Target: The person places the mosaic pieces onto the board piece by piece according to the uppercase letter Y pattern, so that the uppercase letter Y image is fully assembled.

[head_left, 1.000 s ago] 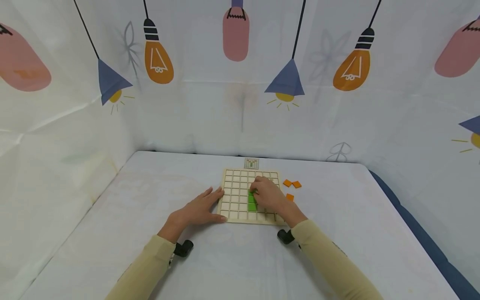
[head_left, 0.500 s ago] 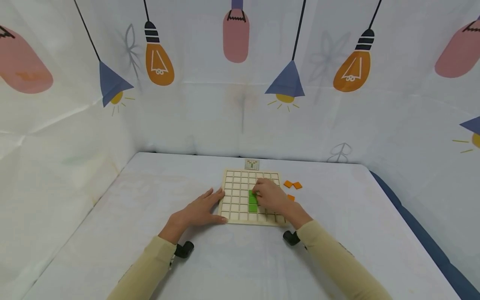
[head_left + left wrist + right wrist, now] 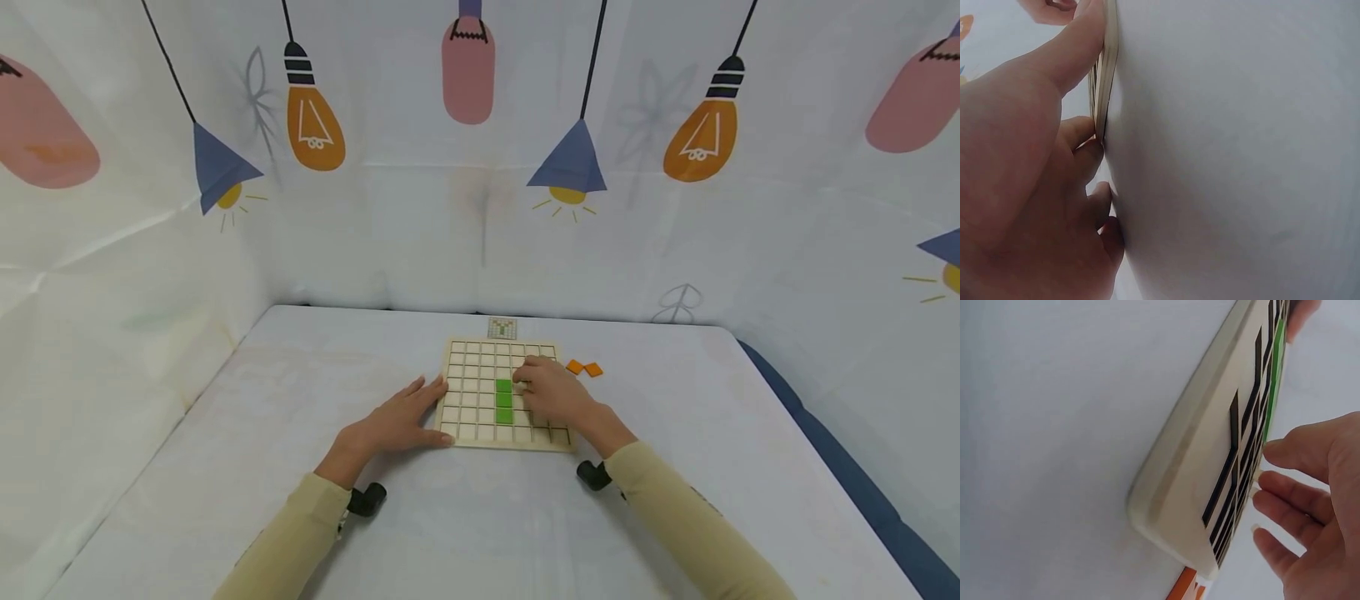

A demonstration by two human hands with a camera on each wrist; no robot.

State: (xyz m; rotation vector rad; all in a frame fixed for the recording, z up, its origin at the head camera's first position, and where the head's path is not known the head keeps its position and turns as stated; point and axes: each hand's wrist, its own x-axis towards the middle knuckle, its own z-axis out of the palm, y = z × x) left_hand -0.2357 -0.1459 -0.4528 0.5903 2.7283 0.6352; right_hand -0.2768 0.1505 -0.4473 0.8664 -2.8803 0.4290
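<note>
A pale wooden grid board point(image 3: 468, 398) lies flat on the table, with three green square tiles point(image 3: 504, 400) in one column of its cells. My left hand point(image 3: 397, 419) rests at the board's left edge, fingers spread and thumb near the front left corner. In the left wrist view, the thumb and fingers of that hand touch the board's side point(image 3: 1107, 75). Just right of the top green tile hovers my right hand point(image 3: 557, 393), covering some cells. Its loosely bent fingers point(image 3: 1291, 515) hold nothing visible in the right wrist view.
Two orange tiles point(image 3: 593, 369) lie right of the board. A small patterned card point(image 3: 502, 328) lies behind it. White tabletop point(image 3: 330, 358) surrounds the board, and a printed white curtain point(image 3: 420, 233) stands behind the table.
My right hand has drawn back to the right from the green column, uncovering the top green tile. It now hides the third orange tile. My left hand has stayed put.
</note>
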